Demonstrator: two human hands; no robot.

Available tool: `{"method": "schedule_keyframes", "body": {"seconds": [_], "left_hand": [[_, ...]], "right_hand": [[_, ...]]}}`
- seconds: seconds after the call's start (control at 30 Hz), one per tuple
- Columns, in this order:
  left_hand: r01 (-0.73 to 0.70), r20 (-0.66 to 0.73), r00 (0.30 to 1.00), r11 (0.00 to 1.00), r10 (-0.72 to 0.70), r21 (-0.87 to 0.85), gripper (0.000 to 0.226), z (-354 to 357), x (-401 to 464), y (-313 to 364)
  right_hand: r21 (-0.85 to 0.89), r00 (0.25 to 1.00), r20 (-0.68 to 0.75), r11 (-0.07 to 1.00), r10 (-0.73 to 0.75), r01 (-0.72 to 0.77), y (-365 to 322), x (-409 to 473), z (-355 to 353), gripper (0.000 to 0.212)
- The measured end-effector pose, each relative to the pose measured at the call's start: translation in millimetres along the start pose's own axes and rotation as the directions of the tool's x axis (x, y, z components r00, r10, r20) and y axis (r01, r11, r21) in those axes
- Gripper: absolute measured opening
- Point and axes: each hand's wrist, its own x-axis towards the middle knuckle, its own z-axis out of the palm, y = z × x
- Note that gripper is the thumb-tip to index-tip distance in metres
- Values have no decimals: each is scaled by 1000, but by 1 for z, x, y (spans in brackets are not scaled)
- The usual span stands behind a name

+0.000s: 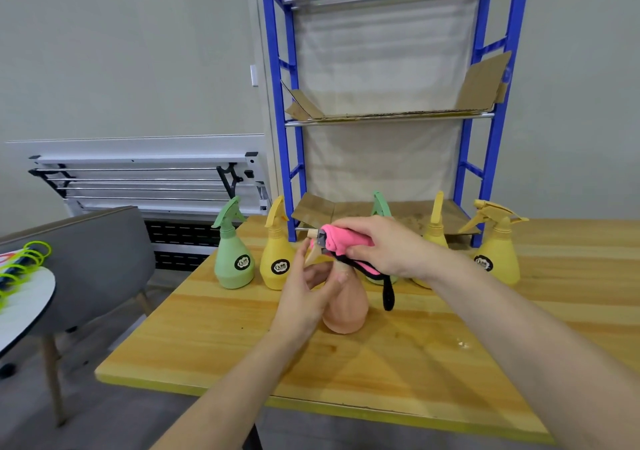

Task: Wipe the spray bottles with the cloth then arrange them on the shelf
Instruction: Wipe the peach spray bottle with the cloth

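Note:
A peach spray bottle (347, 311) stands on the wooden table (433, 363), mid-frame. My left hand (309, 293) grips its neck just under the trigger. My right hand (384, 245) holds a pink cloth (343, 240) with black trim wrapped over the bottle's spray head; a black loop hangs down from the cloth. Behind stand a green bottle (232, 255), a yellow bottle (276, 255), another green one (380, 205) and a yellow one (435, 224), both partly hidden by my right hand and arm, and a yellow bottle (497, 252) at the right.
A blue metal shelf (483, 158) stands behind the table, its levels lined with cardboard (485, 86). A grey chair (93, 262) and a white round table (20, 304) with green rings sit at the left. A folded white rack leans on the wall.

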Motion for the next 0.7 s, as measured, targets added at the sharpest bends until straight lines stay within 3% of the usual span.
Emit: {"method": "schedule_keyframes", "body": {"seconds": [0.17, 0.3, 0.47, 0.57, 0.7], "left_hand": [[0, 27, 1000, 1000, 0, -3, 96, -2, 1, -2], [28, 38, 999, 1000, -28, -5, 90, -3, 0, 2], [61, -22, 998, 998, -61, 4, 88, 0, 0, 2], [77, -13, 997, 997, -76, 20, 97, -2, 0, 4], [103, 33, 994, 993, -105, 61, 122, -4, -5, 22]], "right_hand": [[106, 987, -152, 994, 51, -35, -2, 3, 15, 37], [90, 988, -152, 996, -2, 16, 4, -4, 15, 40], [316, 976, -187, 947, 112, -48, 16, -26, 17, 39], [460, 939, -269, 885, 214, -70, 21, -44, 26, 25], [537, 897, -368, 844, 245, -10, 21, -67, 37, 29]]}}
